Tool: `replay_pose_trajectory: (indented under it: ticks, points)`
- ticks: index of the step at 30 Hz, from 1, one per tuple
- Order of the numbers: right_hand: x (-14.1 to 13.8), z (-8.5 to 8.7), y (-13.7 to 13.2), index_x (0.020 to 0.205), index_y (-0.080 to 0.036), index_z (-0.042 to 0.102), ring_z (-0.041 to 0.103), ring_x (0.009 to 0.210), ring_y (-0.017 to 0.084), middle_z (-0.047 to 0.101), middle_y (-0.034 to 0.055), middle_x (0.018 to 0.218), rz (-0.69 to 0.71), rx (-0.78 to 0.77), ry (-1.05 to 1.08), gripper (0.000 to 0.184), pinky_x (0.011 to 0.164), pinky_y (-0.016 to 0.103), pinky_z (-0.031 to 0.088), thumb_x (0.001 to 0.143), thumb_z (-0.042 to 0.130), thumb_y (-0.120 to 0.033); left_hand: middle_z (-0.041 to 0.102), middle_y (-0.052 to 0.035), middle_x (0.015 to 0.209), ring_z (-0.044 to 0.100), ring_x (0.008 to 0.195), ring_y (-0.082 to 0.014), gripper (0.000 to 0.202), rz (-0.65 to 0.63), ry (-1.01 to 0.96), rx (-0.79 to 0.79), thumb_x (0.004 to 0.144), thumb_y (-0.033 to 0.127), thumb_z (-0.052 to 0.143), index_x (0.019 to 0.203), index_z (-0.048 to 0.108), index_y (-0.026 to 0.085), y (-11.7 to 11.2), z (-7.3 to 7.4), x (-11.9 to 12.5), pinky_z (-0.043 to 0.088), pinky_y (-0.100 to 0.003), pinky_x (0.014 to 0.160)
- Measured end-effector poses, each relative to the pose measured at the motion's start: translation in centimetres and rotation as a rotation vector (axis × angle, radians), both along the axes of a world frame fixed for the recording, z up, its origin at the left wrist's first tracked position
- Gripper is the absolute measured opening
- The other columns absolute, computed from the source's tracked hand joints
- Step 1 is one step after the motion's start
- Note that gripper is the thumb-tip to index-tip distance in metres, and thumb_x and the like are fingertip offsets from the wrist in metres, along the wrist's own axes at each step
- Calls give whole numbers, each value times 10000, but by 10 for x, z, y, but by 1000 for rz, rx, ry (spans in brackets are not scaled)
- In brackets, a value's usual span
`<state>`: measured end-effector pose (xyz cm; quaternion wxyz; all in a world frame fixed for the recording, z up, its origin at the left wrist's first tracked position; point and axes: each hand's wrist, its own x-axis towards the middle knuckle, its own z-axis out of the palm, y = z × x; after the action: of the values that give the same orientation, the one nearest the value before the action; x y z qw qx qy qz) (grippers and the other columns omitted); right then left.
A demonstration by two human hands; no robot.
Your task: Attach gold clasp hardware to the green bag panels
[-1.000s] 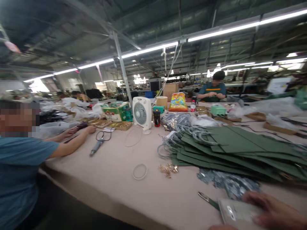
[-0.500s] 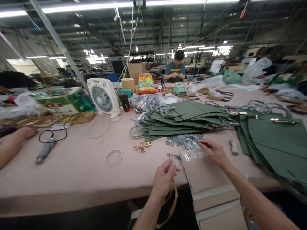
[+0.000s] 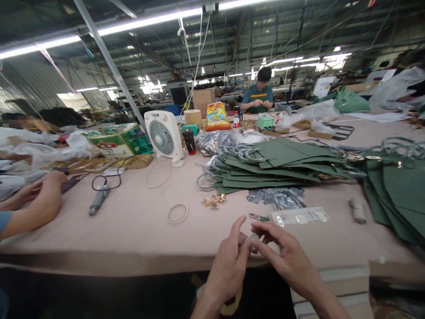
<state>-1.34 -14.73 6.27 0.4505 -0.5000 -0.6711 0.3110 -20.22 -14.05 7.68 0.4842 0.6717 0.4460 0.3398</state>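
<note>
My left hand (image 3: 229,261) and my right hand (image 3: 285,254) meet above the near edge of the beige table (image 3: 133,226). Their fingertips pinch together on something small that I cannot make out. A tan strap (image 3: 232,305) hangs below my left hand. Just beyond the hands lie a clear packet of small metal parts (image 3: 299,216) and a green-handled tool (image 3: 257,216). A heap of gold clips (image 3: 213,201) and a white ring (image 3: 177,213) lie farther left. Stacked green paper bags with grey handles (image 3: 272,166) fill the middle of the table.
A co-worker's hands (image 3: 40,195) rest at the left by a grey corded tool (image 3: 98,201). A white fan (image 3: 164,137), a black bottle (image 3: 190,141) and a green box (image 3: 116,141) stand behind. More green bags (image 3: 398,190) lie right. Another person (image 3: 260,95) sits at the far side.
My right hand left the clear packet and came back to meet my left hand at the table edge. The view shifted slightly left and down.
</note>
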Motion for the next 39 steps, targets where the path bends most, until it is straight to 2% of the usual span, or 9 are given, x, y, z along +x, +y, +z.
replay_pose_trajectory:
  ticks: [3, 7, 11, 14, 16, 20, 26, 30, 39]
  points:
    - [-6, -1, -1, 1232, -248, 707, 705, 889, 193, 738, 75, 1145, 43, -42, -8, 324, 839, 315, 610, 975, 658, -440, 696, -25, 926, 629, 870, -182, 519, -25, 62, -3, 1064, 356, 433, 1561, 378, 213, -4, 8, -7, 473, -301, 859]
    - [-12, 1, -4, 1062, -242, 748, 706, 919, 216, 751, 67, 1009, 87, -25, -9, 236, 822, 308, 594, 1007, 601, -420, 730, -25, 884, 654, 869, -190, 457, -20, 41, -16, 1048, 349, 468, 1479, 481, 195, -7, 13, -13, 483, -292, 863]
    - [-19, 2, -9, 1013, -251, 754, 707, 941, 221, 746, 63, 978, 89, 24, 22, 215, 835, 309, 585, 1021, 584, -382, 751, -49, 908, 654, 825, -185, 355, -28, 12, -11, 1037, 377, 487, 1213, 721, 176, -7, 12, -18, 489, -259, 775]
    - [-22, -1, -14, 1029, -253, 754, 715, 937, 222, 749, 66, 979, 86, 40, 33, 196, 822, 308, 601, 1016, 593, -366, 757, -57, 934, 655, 856, -194, 329, -37, 32, 17, 1022, 360, 514, 1047, 789, 181, -7, 14, -22, 482, -256, 791]
    - [-23, -3, -15, 1129, -260, 736, 720, 921, 220, 751, 73, 1027, 41, 65, 17, 201, 816, 320, 618, 1000, 620, -362, 746, -47, 891, 639, 823, -186, 318, -30, 68, 32, 1019, 343, 516, 964, 785, 182, -7, 17, -25, 470, -254, 773]
    - [-22, -4, -13, 1326, -294, 655, 710, 1002, 252, 702, 104, 1250, -52, 181, -51, 390, 833, 388, 641, 943, 691, -357, 699, -31, 808, 602, 768, -176, 310, 17, 180, 91, 1014, 304, 508, 832, 730, 185, -7, 23, -30, 435, -256, 726]
    - [-21, 6, -7, 1209, -302, 711, 703, 1073, 252, 739, 72, 1157, 138, 173, -118, 240, 945, 377, 603, 976, 658, -325, 704, -29, 852, 615, 802, -184, 297, -14, 261, 126, 1030, 275, 471, 868, 710, 205, -9, 24, -35, 424, -263, 750]
    - [-22, 10, -6, 1139, -288, 727, 711, 981, 217, 753, 50, 1052, 253, 93, -123, 184, 884, 330, 589, 1014, 593, -283, 708, -37, 923, 630, 861, -196, 295, -55, 312, 138, 1049, 286, 435, 936, 699, 219, -12, 25, -36, 434, -271, 786]
    - [-11, 19, -29, 970, -257, 743, 682, 894, 174, 734, 4, 929, 211, -113, -25, 87, 824, 271, 514, 975, 657, -272, 682, -22, 816, 612, 748, -175, 313, -164, 324, 165, 1033, 298, 449, 796, 639, 222, -18, 16, -27, 419, -244, 678]
